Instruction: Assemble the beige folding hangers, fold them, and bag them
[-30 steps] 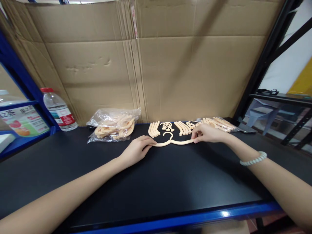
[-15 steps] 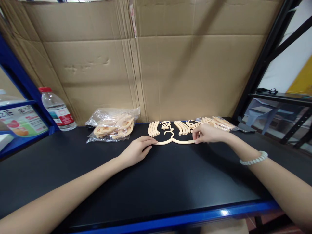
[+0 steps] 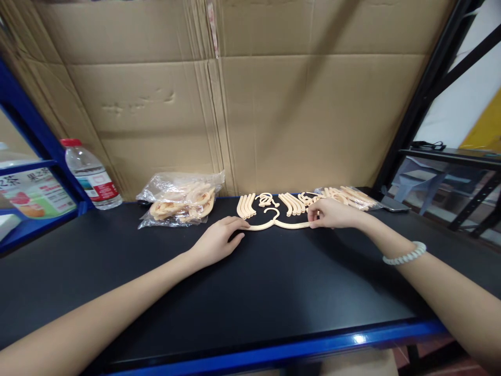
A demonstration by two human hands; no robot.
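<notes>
A cream plastic clothes hanger [image 3: 294,225] lies on the black tabletop, its hook pointing away from me. My left hand [image 3: 217,239] has its fingertips pressed over the hanger's left end, which they hide, while the thumb sits a little lower. At the other end, my right hand [image 3: 334,213] pinches the tip between thumb and fingers. Just behind the hanger are a row of loose curved arm pieces [image 3: 246,206], some loose hooks [image 3: 266,199] and a second row of arm pieces [image 3: 291,204]. More hooks [image 3: 307,197] lie partly behind my right hand.
A clear bag of cream hanger parts [image 3: 182,201] rests at the back left, and another bag [image 3: 354,198] at the back right beside a dark flat phone-like object [image 3: 395,204]. A water bottle [image 3: 94,175] stands far left. Cardboard [image 3: 313,115] walls off the back.
The hanger and both hands have shifted very slightly in the picture, along with the whole view. Both hands keep their places at the hanger's two ends.
</notes>
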